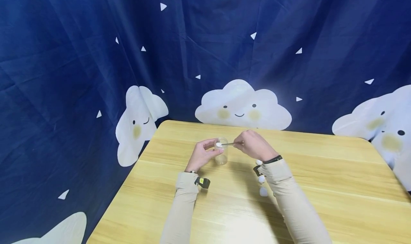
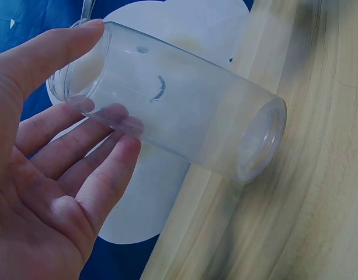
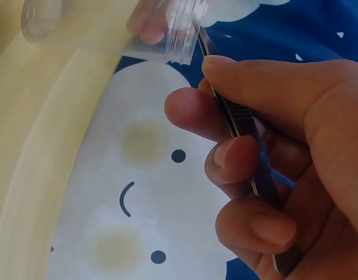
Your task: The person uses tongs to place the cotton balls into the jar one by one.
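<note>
In the head view, we see a person in pale sleeves at a wood-grain worktop, the left hand gripping a clear jar near its mouth. The right hand pinches metal tweezers, whose tips reach the jar's mouth, where a white ball shows. Three more white balls lie in a loose row on the worktop beside the right wrist, before a navy backdrop printed with smiling clouds.

In the left wrist view, we find the left thumb and fingertips around the jar's neck, the palm apart from the wall. The jar's round base is near the worktop; we cannot tell whether the two touch.

In the right wrist view, we see the right thumb and fingers pressed around the tweezers, the tips at the jar's threaded rim.
</note>
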A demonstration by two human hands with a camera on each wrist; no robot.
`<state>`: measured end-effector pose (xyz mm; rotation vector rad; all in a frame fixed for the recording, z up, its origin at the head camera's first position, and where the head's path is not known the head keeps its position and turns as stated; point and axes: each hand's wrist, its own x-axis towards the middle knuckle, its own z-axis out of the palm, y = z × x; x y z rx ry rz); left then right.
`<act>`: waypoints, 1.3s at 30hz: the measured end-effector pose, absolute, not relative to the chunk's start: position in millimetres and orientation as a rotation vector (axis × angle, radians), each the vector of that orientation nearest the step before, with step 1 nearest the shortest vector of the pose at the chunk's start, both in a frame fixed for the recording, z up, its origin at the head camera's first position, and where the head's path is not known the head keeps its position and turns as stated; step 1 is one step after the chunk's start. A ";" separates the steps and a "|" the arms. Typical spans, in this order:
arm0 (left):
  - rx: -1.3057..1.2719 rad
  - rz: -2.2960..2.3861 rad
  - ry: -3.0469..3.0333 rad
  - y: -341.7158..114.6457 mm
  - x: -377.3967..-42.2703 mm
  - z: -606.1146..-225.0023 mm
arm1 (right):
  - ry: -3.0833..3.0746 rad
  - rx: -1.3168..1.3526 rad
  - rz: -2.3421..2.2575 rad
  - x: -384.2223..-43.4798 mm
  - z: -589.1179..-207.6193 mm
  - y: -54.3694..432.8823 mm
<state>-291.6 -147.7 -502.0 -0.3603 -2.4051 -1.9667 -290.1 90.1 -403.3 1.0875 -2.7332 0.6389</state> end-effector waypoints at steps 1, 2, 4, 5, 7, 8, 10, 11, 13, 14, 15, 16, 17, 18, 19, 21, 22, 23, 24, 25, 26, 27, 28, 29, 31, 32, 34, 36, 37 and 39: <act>-0.361 -1.968 -2.404 -147.6 -291.9 -502.1 | -2.737 1.087 0.632 -290.1 -403.6 89.4; -0.361 -1.965 -2.405 -147.5 -292.0 -502.2 | -2.739 1.091 0.626 -290.0 -403.5 88.6; -0.359 -1.961 -2.407 -147.3 -292.0 -502.2 | -2.739 1.099 0.616 -290.8 -404.4 87.3; -0.358 -1.958 -2.408 -147.3 -292.1 -502.3 | -2.741 1.100 0.617 -290.7 -404.3 86.9; -0.360 -1.954 -2.412 -147.4 -292.0 -502.0 | -2.738 1.106 0.623 -290.5 -404.3 86.3; -0.361 -1.948 -2.415 -147.4 -291.5 -501.7 | -2.737 1.108 0.626 -290.1 -404.1 85.9; -0.360 -1.936 -2.425 -147.6 -291.0 -501.3 | -2.734 1.109 0.630 -289.9 -404.5 85.7; -0.360 -1.930 -2.428 -147.7 -290.9 -501.3 | -2.731 1.109 0.632 -289.5 -404.4 85.6; -0.360 -1.920 -2.433 -148.0 -290.7 -501.6 | -2.731 1.103 0.631 -289.4 -404.7 85.5; -0.361 -1.918 -2.433 -148.1 -290.8 -501.9 | -2.732 1.100 0.629 -289.3 -404.8 85.5; -0.361 -1.918 -2.434 -148.1 -291.1 -502.4 | -2.733 1.100 0.629 -289.3 -405.1 85.6; -0.365 -1.921 -2.431 -148.1 -291.4 -503.0 | -2.735 1.097 0.629 -289.1 -404.9 85.6; -0.368 -1.922 -2.429 -148.0 -291.6 -503.3 | -2.738 1.092 0.631 -288.8 -404.6 85.6; -0.368 -1.922 -2.429 -147.9 -291.7 -503.6 | -2.741 1.089 0.634 -288.5 -404.2 85.5; -0.369 -1.920 -2.430 -147.8 -291.8 -503.6 | -2.744 1.086 0.638 -288.1 -403.9 85.6; -0.367 -1.909 -2.436 -147.5 -291.3 -502.9 | -2.746 1.084 0.645 -287.9 -403.9 85.9; -0.367 -1.906 -2.438 -147.4 -291.0 -502.5 | -2.746 1.084 0.650 -287.6 -403.6 85.9; -0.365 -1.901 -2.441 -147.2 -290.7 -501.8 | -2.747 1.085 0.653 -287.4 -403.6 86.1; -0.365 -1.897 -2.443 -147.1 -290.2 -501.1 | -2.749 1.085 0.657 -287.3 -403.7 86.2; -0.365 -1.895 -2.445 -146.9 -289.8 -500.3 | -2.753 1.085 0.660 -287.4 -404.0 86.2; -0.365 -1.897 -2.443 -146.9 -289.4 -499.6 | -2.758 1.085 0.662 -287.5 -404.2 86.1; -0.364 -1.902 -2.442 -146.8 -289.3 -499.3 | -2.763 1.083 0.662 -287.3 -403.9 85.9; -0.363 -1.907 -2.440 -146.8 -289.4 -499.1 | -2.768 1.079 0.662 -287.2 -403.8 85.8; -0.361 -1.909 -2.440 -146.8 -289.4 -498.9 | -2.775 1.076 0.661 -287.2 -403.7 85.6; -0.355 -1.921 -2.439 -146.9 -289.5 -498.9 | -2.782 1.070 0.659 -287.2 -403.6 85.3; -0.356 -1.928 -2.437 -147.1 -289.7 -499.2 | -2.783 1.069 0.658 -287.0 -403.6 85.0; -0.355 -1.937 -2.435 -147.2 -289.9 -499.8 | -2.785 1.068 0.657 -287.0 -403.6 84.6; -0.356 -1.949 -2.430 -147.4 -290.0 -500.1 | -2.787 1.067 0.658 -286.7 -403.4 84.2; -0.356 -1.953 -2.429 -147.4 -290.0 -500.2 | -2.790 1.064 0.658 -286.7 -403.5 84.1; -0.356 -1.956 -2.428 -147.5 -290.1 -500.3 | -2.796 1.056 0.661 -286.8 -403.6 83.9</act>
